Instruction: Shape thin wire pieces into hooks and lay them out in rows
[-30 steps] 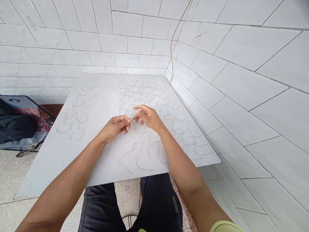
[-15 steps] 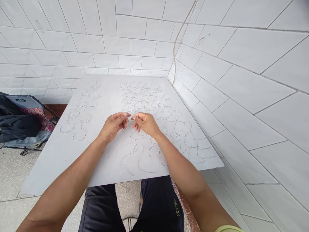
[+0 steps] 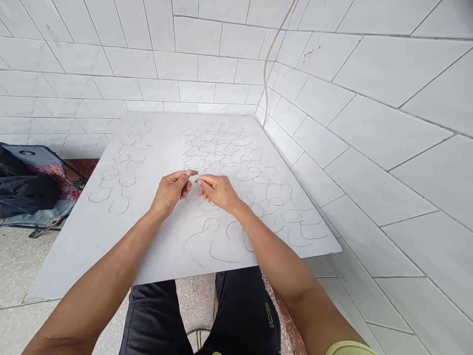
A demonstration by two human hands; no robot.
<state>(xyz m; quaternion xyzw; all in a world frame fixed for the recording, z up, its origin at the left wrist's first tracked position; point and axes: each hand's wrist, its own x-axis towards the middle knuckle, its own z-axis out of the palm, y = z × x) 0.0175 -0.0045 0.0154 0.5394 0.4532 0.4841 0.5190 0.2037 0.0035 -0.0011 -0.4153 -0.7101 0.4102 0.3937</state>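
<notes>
Right now, the left hand [image 3: 170, 191] and right hand [image 3: 217, 190] meet almost fingertip to fingertip above the desk [image 3: 162, 143], each with thumb and forefinger drawn together in a pinch. A fine wire [image 3: 192, 178] shows at the left fingertips, which seem to grip it; it is too thin for its shape to be made out, and I cannot tell whether the right fingers hold it too.

Just toward the body from the hands, a couple of bent wires [image 3: 211, 245] lie flat, and more curved wires [image 3: 276, 204] spread to the right, some passing under the right forearm. Beyond the hands, a dense patch of wavy wires [image 3: 220, 167] reaches toward the far edge, many overlapping. Off to the left, across a bare strip, a narrower column of wires [image 3: 118, 213] runs away from the body.

Below the hands, past the near edge, come dark trousers [image 3: 244, 315] and a speckled floor [image 3: 194, 301]. Farther left stands a folding chair [image 3: 55, 214] with dark cloth [image 3: 27, 192] on it. White tiled walls [image 3: 388, 79] rise ahead and to the right, with a pale cable [image 3: 265, 74] hanging near their corner.
</notes>
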